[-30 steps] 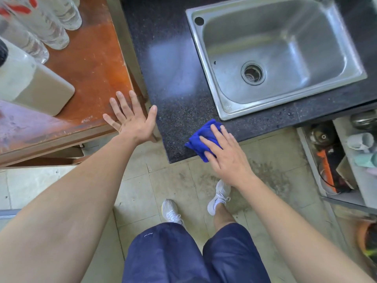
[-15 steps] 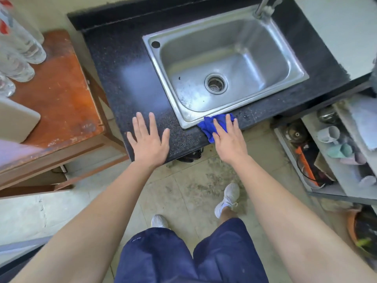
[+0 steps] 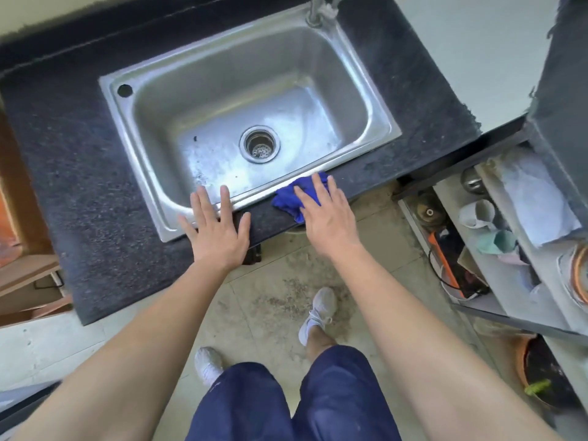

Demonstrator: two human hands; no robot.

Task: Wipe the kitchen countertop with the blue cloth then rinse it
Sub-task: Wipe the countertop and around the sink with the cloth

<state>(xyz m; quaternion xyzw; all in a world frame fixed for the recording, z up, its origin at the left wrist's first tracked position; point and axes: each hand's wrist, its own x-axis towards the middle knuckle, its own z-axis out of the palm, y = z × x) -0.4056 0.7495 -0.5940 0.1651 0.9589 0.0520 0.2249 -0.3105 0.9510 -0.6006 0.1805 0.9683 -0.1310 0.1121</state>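
The blue cloth [image 3: 288, 200] lies bunched on the narrow front strip of the black speckled countertop [image 3: 79, 173], just below the sink's front rim. My right hand [image 3: 327, 218] presses flat on the cloth with straight fingers, covering its right half. My left hand [image 3: 219, 232] rests flat and spread on the counter edge and the front rim of the steel sink [image 3: 133, 148], a short gap left of the cloth. It holds nothing. The tap [image 3: 318, 11] stands at the sink's back right; only its base shows.
A wooden side table [image 3: 25, 268] stands left of the counter. To the right, an open shelf unit [image 3: 509, 249] holds cups, cloths and several small items. An orange basin [image 3: 547, 374] sits on the tiled floor at the lower right.
Both hands moved right along the counter's front strip. The right hand slid the cloth from the front left of the sink toward its front right. The left hand now overlaps the sink rim.
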